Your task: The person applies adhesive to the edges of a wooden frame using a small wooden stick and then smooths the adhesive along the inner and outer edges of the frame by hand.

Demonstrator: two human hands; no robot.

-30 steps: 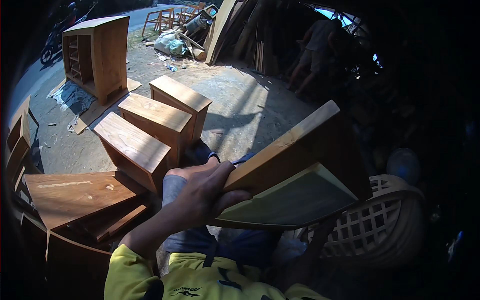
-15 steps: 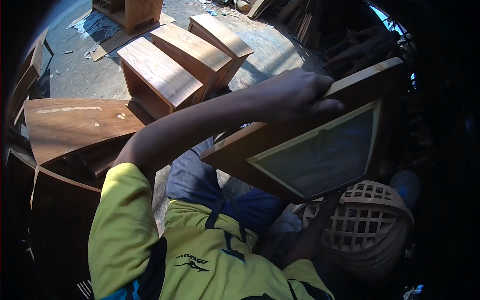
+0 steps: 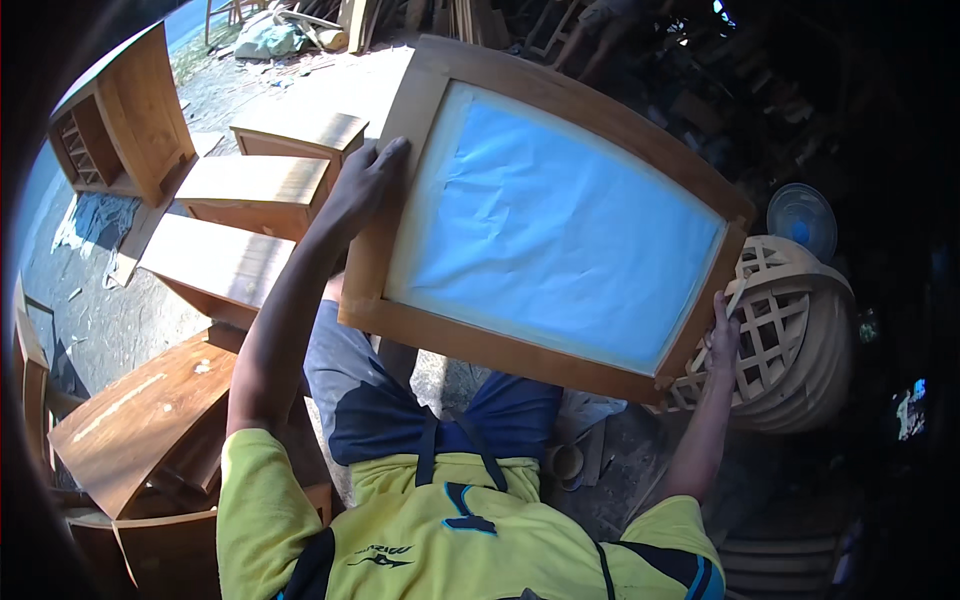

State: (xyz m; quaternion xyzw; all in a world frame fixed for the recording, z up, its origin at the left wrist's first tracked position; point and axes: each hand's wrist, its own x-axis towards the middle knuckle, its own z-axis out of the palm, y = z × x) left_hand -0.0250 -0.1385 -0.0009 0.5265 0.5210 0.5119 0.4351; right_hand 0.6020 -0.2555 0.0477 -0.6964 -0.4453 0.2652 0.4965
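Note:
A wooden framed panel (image 3: pixel 565 235) is held up in front of me, tilted, its broad face toward me. Its brown wood border surrounds a wrinkled pale-blue sheet whose edges show lighter strips. My left hand (image 3: pixel 368 185) grips the left border, fingers wrapped over the outer edge. At the lower right corner my right hand (image 3: pixel 723 335) closes on the border, its fingers partly behind the wood. Below the panel are my legs in dark trousers (image 3: pixel 430 400).
Several small wooden cabinets (image 3: pixel 215 250) stand at the left, beside a larger cabinet (image 3: pixel 145 110). A brown wooden piece (image 3: pixel 140 425) lies nearer. At the right are a round lattice wooden piece (image 3: pixel 790 340) and a fan-like disc (image 3: pixel 802 218). Another person's legs (image 3: pixel 583 45) show far back.
The panel has swung from a steep, shaded angle to face me, and its sheet looks bright blue. My left hand moved left with it; my right hand has come into sight.

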